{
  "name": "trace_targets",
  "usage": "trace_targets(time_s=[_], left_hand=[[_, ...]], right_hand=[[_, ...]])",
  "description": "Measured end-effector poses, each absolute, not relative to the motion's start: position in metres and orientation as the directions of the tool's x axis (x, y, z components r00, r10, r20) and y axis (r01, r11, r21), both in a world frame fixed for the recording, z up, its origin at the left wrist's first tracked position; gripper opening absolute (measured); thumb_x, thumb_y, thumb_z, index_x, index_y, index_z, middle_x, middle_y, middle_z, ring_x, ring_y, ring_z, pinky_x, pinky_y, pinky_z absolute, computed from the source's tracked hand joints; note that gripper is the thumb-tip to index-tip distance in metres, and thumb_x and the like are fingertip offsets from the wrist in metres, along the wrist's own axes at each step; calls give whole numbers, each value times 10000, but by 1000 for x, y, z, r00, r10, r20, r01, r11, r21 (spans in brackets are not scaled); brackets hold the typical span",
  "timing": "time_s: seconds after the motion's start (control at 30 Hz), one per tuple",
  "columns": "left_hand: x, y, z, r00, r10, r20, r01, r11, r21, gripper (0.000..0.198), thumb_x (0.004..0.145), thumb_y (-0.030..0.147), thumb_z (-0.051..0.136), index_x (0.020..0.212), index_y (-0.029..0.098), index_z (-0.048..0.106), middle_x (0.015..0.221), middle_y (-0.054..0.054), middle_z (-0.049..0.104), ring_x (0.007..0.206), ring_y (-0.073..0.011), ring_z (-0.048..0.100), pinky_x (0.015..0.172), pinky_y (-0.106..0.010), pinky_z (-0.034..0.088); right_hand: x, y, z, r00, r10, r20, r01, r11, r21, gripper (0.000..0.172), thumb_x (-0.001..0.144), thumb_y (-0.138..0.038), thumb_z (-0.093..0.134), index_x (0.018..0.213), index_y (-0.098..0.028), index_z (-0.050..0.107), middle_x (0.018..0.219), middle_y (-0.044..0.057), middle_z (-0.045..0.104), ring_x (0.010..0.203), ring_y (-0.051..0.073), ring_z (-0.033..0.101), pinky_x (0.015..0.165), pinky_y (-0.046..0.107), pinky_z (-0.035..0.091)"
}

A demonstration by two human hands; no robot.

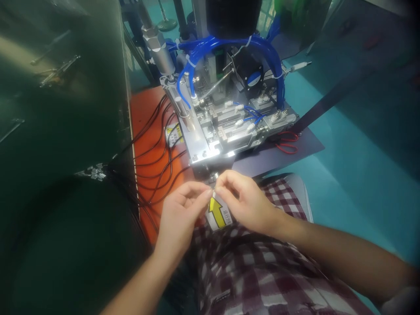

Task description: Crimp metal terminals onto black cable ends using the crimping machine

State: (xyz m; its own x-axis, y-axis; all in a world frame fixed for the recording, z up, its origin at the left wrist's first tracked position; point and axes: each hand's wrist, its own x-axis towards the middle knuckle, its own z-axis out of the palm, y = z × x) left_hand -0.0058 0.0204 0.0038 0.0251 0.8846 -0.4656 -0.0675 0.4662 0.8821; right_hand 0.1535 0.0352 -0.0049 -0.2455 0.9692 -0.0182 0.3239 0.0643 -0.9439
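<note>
My left hand (183, 203) and my right hand (244, 199) meet in front of the machine, each with thumb and fingers pinched together. Between the fingertips is something tiny and pale, too small to name. Just beyond them is the front end of a metal machine (216, 148) with blue air tubes (203, 46). A white label with a yellow arrow (216, 212) shows below my fingertips, partly covered by my hands.
Black cables (157, 164) run over the orange board (144, 118) to a bundle of metal-tipped ends (96, 172) on the dark green surface (59, 218) at left. More thin metal pieces (61, 72) lie farther back. Red wires (287, 144) hang at the machine's right.
</note>
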Motion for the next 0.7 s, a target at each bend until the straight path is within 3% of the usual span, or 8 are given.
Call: trace_targets(time_s=[0.2, 0.4, 0.7], left_hand=[[-4, 25, 9, 81, 850, -520, -158, 526, 836, 190, 766, 321, 716, 786, 174, 597, 476, 38, 512, 449, -72, 418, 437, -173, 335], [-5, 23, 11, 66, 842, -535, -190, 537, 822, 179, 784, 308, 700, 750, 173, 588, 449, 37, 508, 433, -75, 398, 433, -183, 319], [-6, 20, 9, 93, 863, -497, -275, 502, 820, 134, 801, 275, 699, 785, 173, 613, 458, 57, 481, 442, -47, 408, 472, -157, 322]], right_hand=[[151, 34, -6, -264, 964, -39, 319, 50, -947, 142, 903, -190, 505, 760, -195, 505, 721, -10, 559, 677, 140, 521, 646, 272, 405], [150, 33, 1, -270, 957, 107, 441, 222, -870, 134, 882, -147, 499, 754, -186, 490, 749, -5, 544, 660, 128, 492, 627, 270, 366], [147, 41, -3, -326, 914, -240, 261, -157, -953, 170, 905, -243, 476, 743, -198, 499, 685, -30, 532, 623, 125, 483, 592, 259, 389]])
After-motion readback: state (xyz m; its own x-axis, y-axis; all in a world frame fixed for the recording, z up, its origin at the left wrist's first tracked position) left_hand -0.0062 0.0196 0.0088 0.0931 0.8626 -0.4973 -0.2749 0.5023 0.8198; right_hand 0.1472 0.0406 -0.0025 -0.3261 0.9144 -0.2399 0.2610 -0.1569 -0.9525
